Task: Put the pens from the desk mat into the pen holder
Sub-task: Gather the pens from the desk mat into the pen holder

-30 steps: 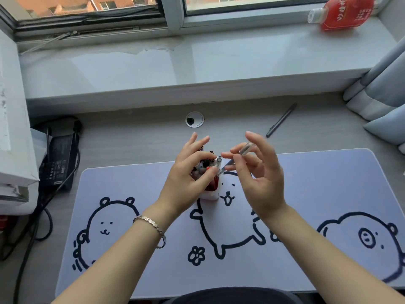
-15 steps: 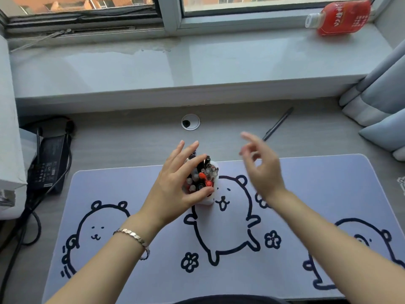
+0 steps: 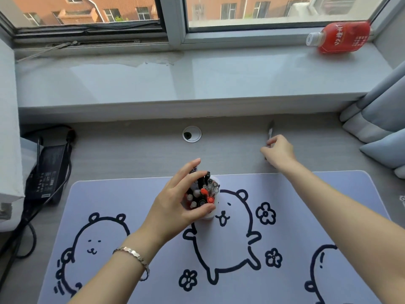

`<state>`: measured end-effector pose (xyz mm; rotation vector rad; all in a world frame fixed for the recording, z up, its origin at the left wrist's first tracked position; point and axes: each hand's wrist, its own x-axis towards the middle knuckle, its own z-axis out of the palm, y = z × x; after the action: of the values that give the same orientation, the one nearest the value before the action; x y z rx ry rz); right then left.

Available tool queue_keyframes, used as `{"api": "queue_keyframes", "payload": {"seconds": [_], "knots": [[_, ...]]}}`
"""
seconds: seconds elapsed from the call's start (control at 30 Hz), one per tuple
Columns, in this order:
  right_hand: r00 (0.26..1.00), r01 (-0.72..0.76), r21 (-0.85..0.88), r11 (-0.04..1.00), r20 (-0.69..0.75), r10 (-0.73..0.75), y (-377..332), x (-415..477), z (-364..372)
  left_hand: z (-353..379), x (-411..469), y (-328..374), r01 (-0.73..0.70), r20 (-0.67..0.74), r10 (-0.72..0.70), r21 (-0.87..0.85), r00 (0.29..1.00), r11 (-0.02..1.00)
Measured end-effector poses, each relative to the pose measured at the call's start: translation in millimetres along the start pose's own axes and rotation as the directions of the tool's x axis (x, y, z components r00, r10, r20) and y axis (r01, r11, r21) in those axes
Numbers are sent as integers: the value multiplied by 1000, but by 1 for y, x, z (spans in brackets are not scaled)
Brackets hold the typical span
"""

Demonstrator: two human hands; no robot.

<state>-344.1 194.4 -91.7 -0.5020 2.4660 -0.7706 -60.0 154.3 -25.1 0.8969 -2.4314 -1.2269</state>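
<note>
A white pen holder (image 3: 210, 213) stands near the back middle of the lilac desk mat (image 3: 328, 216), which has bear drawings. Several pens (image 3: 202, 191) with black, red and clear caps stick out of it. My left hand (image 3: 177, 202) wraps around the holder from the left, thumb in front, fingers over the pens. My right hand (image 3: 279, 151) rests on the bare grey desk beyond the mat, fingers closing around a dark pen (image 3: 270, 131) whose far end points toward the window. The rest of that pen is hidden under the hand.
A round cable grommet (image 3: 192, 134) sits in the desk at the back. A black power brick (image 3: 47, 172) with cables lies far left beside a white box (image 3: 8, 139). A red bottle (image 3: 339, 37) lies on the windowsill. Grey curtains (image 3: 377, 119) hang at the right.
My right hand let the clear pen go into the holder, then reached back and right onto the dark pen on the bare desk. My left hand has stayed on the holder.
</note>
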Motion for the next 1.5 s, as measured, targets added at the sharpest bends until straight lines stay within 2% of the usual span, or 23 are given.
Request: {"api": "queue_keyframes", "payload": {"seconds": [0.1, 0.23, 0.37, 0.47, 0.57, 0.7, 0.8, 0.93, 1.03, 1.1, 1.17, 1.27, 1.4, 1.5], "knots": [[978, 206, 134, 969, 8, -209, -5, -54, -31, -6, -1, 0, 0, 71, 2, -30, 998, 1000], [900, 426, 197, 883, 5, -436, -12, -129, -79, -13, -1, -7, 24, 93, -16, -92, 996, 995], [851, 498, 153, 854, 106, -515, -14, -180, -87, -15, -2, -6, 171, 116, -147, -239, 982, 956], [796, 595, 37, 803, 114, -595, -18, -190, -76, -12, -4, -4, 253, 166, -216, -252, 962, 934], [734, 674, -13, 739, 130, -667, -28, -192, -61, -11, -6, -2, 278, 209, -232, -229, 950, 933], [647, 755, -19, 656, 184, -740, -39, -197, -32, -11, -5, -6, 273, 171, -236, -245, 957, 930], [564, 820, 44, 571, 110, -819, -32, -194, -4, -10, -5, -9, 264, 149, -235, -220, 960, 939], [603, 795, 124, 594, -49, -796, -15, -195, 28, -8, -8, -13, 245, 129, -221, -213, 967, 946], [589, 808, 132, 574, -173, -789, -7, -196, 43, -3, -10, -14, 225, 95, -209, -209, 973, 952], [669, 742, 238, 626, -202, -716, -10, -195, 41, 0, -10, -14, 213, 77, -201, -214, 977, 953], [705, 699, 286, 656, -118, -699, -17, -193, 31, 2, -11, -15, 196, 52, -189, -223, 981, 955], [713, 640, 301, 707, 110, -692, -23, -188, 14, 0, -10, -15, 171, -4, -178, -248, 984, 953], [756, 564, 48, 825, 373, -539, -23, -164, 1, -28, 10, -31, 133, -95, -180, -375, 979, 917], [777, 518, -127, 846, 484, -403, -21, -145, 6, -63, 37, -44, 80, -203, -161, -360, 966, 929]]}}
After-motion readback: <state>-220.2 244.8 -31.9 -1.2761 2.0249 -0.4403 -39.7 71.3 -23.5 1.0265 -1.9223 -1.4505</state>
